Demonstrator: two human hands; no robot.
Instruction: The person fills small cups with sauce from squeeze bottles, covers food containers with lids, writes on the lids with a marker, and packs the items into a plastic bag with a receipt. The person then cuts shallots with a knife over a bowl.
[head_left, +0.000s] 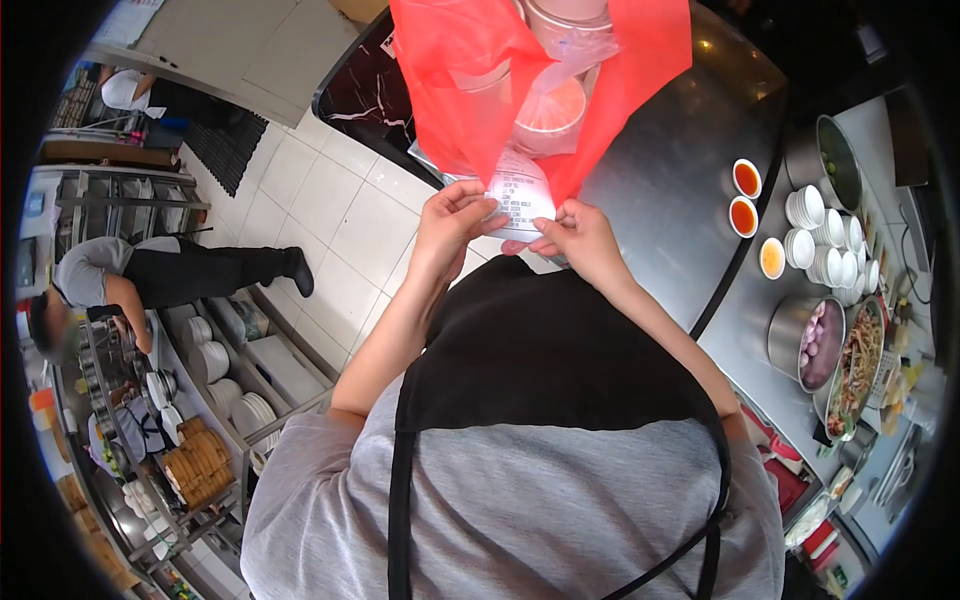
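One printed receipt (522, 206) at the near edge of one red bag (645, 75), gripped from both sides: left hand (453, 222) on its left edge, right hand (588, 240) on its lower right corner, fingers (482, 210) of both nearly closed, pinching paper, thumbs on top. Bag is open, at least three tubs (548, 140) inside, exact count unclear; nearest looks orange on top, can't tell contents. Bag is over a steel surface (690, 200), base hidden. Right side: three small dishes (763, 266), two with red-orange sauce (743, 216), one with yellow sauce (772, 257). Next to them, several stacks of white cups (805, 208), too crowded to count. Farther out, one deep pot (800, 158) with something green, one pot (783, 332) with purplish round pieces, one pan (822, 402) of mixed chopped food.
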